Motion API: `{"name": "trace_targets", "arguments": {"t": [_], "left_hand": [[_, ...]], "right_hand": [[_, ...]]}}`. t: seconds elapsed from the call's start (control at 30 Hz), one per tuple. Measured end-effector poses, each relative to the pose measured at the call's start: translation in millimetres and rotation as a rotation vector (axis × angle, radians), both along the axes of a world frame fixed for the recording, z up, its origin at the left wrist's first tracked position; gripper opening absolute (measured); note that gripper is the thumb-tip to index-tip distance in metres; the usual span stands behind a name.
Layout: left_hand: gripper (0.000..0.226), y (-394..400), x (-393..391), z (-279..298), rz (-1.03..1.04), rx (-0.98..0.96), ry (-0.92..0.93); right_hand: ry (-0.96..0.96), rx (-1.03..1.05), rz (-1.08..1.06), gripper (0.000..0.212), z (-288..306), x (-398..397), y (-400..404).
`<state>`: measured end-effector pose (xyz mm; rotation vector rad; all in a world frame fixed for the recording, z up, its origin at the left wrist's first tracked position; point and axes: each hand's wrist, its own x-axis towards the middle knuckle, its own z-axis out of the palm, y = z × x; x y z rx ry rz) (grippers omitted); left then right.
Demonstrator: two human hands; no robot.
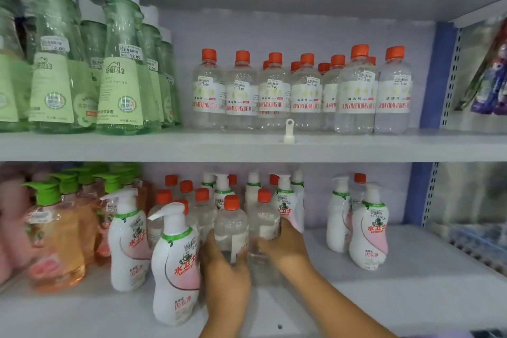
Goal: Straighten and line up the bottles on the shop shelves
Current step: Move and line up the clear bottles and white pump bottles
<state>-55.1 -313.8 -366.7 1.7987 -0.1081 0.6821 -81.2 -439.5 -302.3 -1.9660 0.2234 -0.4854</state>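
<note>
Grey shop shelving against a pale lilac back wall, two levels in view. On the lower shelf (411, 282), left hand (225, 277) with fingers (241, 258) curled round the base of a clear bottle with an orange cap (231, 228); upright, label turned to its right. Right hand (282, 247) just beside, fingers wrapped around a second clear orange-capped bottle (264, 223), thumb at its right side; the two bottles touching or nearly so. Behind the held pair, a loose cluster of more orange-capped bottles (192, 200) mixed with white pump bottles (285, 200). Left of the held pair, a white-and-pink pump bottle (175, 263) at the shelf front, another (127, 244) further left. Beyond these, orange-tinted bottles with green pumps (60, 233). Right of the held pair, well apart, two more white pump bottles (369, 230) with one orange cap behind. On the upper shelf (109, 145) above the held pair, a row of clear orange-capped bottles with price stickers (304, 93), a small white hook (289, 130) at the edge before them. Tall green bottles with white caps (123, 63) to the left of that row.
</note>
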Motion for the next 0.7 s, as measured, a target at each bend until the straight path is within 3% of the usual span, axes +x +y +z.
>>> {"name": "trace_targets", "arguments": {"t": [0.17, 0.3, 0.4, 0.7], "left_hand": [[0.067, 5, -21, 15, -0.11, -0.099, 0.127], [0.047, -3, -48, 26, -0.241, -0.034, 0.181], [0.059, -10, -67, 38, -0.348, 0.043, 0.219], [0.077, -7, -145, 54, -0.365, 0.044, 0.268]], "right_hand": [[0.004, 0.043, -0.008, 0.038, -7, -63, -52], [-0.077, 0.074, 0.012, 0.052, -15, -99, -81], [-0.086, 0.062, 0.024, 0.065, -20, -112, -94], [-0.029, 0.08, 0.096, 0.059, 5, -175, -109]]}}
